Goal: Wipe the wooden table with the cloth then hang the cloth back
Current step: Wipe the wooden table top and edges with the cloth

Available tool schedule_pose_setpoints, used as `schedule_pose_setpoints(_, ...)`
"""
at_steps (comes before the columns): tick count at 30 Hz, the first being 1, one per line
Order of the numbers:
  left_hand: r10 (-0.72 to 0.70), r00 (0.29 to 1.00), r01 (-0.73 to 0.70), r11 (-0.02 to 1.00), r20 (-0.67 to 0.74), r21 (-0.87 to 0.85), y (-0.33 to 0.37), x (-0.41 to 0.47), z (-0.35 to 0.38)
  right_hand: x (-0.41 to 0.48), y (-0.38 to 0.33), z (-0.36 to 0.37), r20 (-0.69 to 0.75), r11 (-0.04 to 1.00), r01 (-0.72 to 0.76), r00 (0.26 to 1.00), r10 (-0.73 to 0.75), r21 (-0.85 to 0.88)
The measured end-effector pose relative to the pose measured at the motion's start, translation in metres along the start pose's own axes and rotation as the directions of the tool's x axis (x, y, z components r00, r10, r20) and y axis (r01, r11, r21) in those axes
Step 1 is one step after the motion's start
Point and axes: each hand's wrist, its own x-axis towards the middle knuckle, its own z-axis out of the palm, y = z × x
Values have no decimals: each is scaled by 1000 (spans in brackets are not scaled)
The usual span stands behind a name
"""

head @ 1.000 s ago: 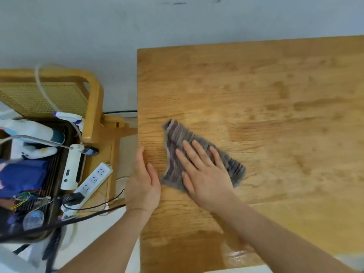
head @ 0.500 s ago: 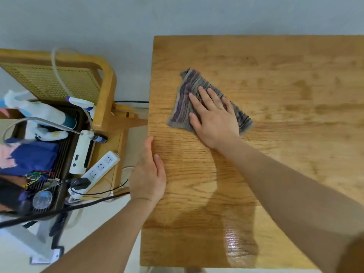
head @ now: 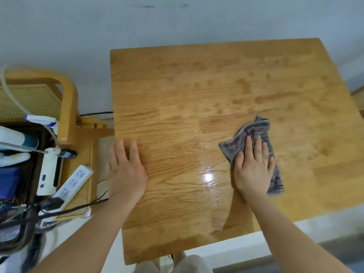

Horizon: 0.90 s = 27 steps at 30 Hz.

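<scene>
Cloth (head: 256, 128) position: right of centre on counter (head: 197, 85), bunched, pinned under right hand (head: 253, 168).

Right fingers (head: 248, 146): straight, close together, pressed flat on cloth. Judged purpose: even load across cloth for wiping.

Left hand (head: 126, 172): flat at left counter edge, fingers straight and nearly together, holding nothing. Likely purpose: bracing counter against push of wipe.

Surface: glossy sheen near centre and toward near edge, patchy marks across far half. Judged state: wiping part done, far and right areas not yet covered.

Hidden or unclear:
- Cloth portion under palm.
- Cloth outline, blurred.
- Right counter edge, cut off by frame.
- Hanging place for cloth: not identifiable. Possibly chair (head: 68, 107) at left; cannot tell.
- Items at left, partly cut off: spray bottle (head: 17, 137), power strip (head: 72, 182), remainder indistinct.
</scene>
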Motion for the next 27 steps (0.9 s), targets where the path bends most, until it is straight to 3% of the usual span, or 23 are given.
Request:
schedule_pose_setpoints(2,205,977,-208,977,56,40,20,-3,2,-27,-46,13,-19,999,-16,1000,17,51)
schedule_pose_setpoints(5,264,959,-265,964,101,-7,43,-9,6,-84,-114,36,14,935,350,936,-351,62)
schedule_pose_setpoints(7,328,943,-328,945,59,-9,39,-13,13,-91,-111,35,61,840,538,838,-542,74)
schedule_pose_setpoints(9,528,848,-530,848,50,29,38,-19,23,-70,-64,22,70,788,612,785,-616,63)
schedule_pose_setpoints(11,679,726,-687,725,110,48,51,-26,38,-47,2,9,45,864,504,863,-502,-22)
schedule_pose_setpoints(13,693,709,-701,713,129,18,73,-36,46,-27,54,-2,-20,977,209,977,-210,-33)
schedule_pose_setpoints(14,680,723,-685,728,123,1,80,-39,49,-23,64,-5,-29,999,51,998,-51,-11)
schedule_pose_setpoints(16,656,745,-661,750,118,-1,86,-42,49,-26,45,2,-38,976,-212,976,214,49)
schedule_pose_setpoints(18,660,746,-664,748,90,15,86,-39,51,-47,1,14,-39,955,-278,958,283,101)
schedule_pose_setpoints(22,659,750,-661,749,61,39,88,-40,53,-103,-38,32,-15,992,101,995,-100,70)
schedule_pose_setpoints(25,640,767,-642,765,46,53,87,-43,54,-99,1,25,36,951,299,953,-302,81)
schedule_pose_setpoints(27,644,764,-645,763,36,51,88,-43,53,-85,44,17,10,938,341,939,-343,67)
